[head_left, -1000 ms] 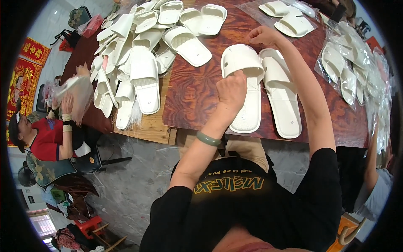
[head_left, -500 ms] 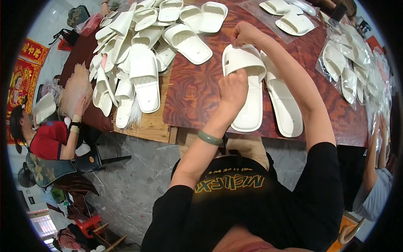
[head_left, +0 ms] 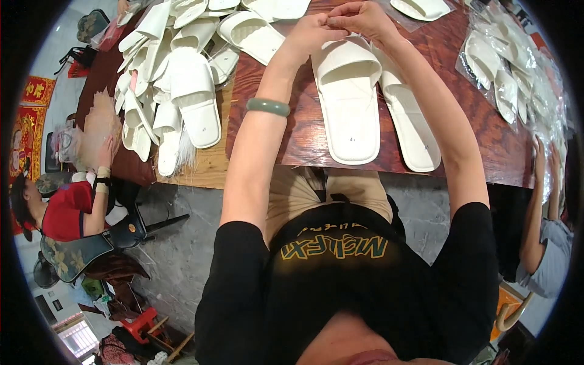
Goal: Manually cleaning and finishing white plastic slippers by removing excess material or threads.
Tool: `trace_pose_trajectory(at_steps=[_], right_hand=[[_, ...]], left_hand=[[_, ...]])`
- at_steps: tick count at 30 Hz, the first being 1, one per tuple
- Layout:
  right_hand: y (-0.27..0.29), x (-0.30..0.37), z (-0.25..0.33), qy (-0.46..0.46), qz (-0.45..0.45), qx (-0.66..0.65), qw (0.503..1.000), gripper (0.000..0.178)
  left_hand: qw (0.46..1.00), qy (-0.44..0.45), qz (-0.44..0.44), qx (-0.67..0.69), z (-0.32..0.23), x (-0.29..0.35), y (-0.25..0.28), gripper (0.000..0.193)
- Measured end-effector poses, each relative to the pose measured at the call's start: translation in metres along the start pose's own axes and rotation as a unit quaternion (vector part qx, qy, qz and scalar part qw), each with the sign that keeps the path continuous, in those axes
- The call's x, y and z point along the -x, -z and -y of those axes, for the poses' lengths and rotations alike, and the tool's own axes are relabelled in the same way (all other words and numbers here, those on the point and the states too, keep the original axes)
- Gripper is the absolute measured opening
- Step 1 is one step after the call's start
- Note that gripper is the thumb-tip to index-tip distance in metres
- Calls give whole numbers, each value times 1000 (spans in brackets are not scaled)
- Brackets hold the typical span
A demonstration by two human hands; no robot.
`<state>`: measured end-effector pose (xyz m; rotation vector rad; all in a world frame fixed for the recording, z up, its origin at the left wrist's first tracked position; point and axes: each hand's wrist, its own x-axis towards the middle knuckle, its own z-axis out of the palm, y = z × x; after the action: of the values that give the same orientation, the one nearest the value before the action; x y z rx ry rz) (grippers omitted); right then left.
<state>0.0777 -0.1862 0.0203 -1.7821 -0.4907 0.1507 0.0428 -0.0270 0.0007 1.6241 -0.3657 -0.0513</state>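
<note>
A white slipper (head_left: 351, 125) lies on the reddish wood-grain table (head_left: 286, 137) in front of me, its sole end toward me. A second white slipper (head_left: 410, 125) rests close on its right, partly behind my right forearm. My left hand (head_left: 317, 31) and my right hand (head_left: 363, 20) meet just beyond the strap end of the first slipper. Both sets of fingers are drawn together in a pinch. Whatever is between the fingertips is too small or hidden to make out.
A heap of white slippers (head_left: 193, 97) covers the table's left part. Plastic-bagged slippers (head_left: 502, 73) lie at the right. At left a person in red (head_left: 67, 207) touches a pale translucent stack (head_left: 100, 131); another person's arms (head_left: 538, 219) reach in at right.
My left hand has left the first slipper's strap and moved away from me to meet my right hand. The right hand has shifted slightly right. The whole view has also shifted.
</note>
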Motion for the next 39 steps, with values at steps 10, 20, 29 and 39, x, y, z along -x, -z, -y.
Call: trace_pose_trajectory(at_steps=[10, 20, 29, 39], right_hand=[[-14, 91, 41, 325, 136, 236, 906, 22], [-41, 168, 23, 266, 169, 387, 867, 13], [-14, 196, 25, 85, 96, 147, 981, 18], [17, 218, 5, 88, -218, 191, 953, 24]], left_hand=[[996, 24, -20, 82, 23, -3, -14, 20], [998, 14, -1, 53, 30, -1, -12, 26], [999, -18, -7, 47, 31, -4, -17, 22], [956, -2, 133, -262, 0, -35, -16, 24]])
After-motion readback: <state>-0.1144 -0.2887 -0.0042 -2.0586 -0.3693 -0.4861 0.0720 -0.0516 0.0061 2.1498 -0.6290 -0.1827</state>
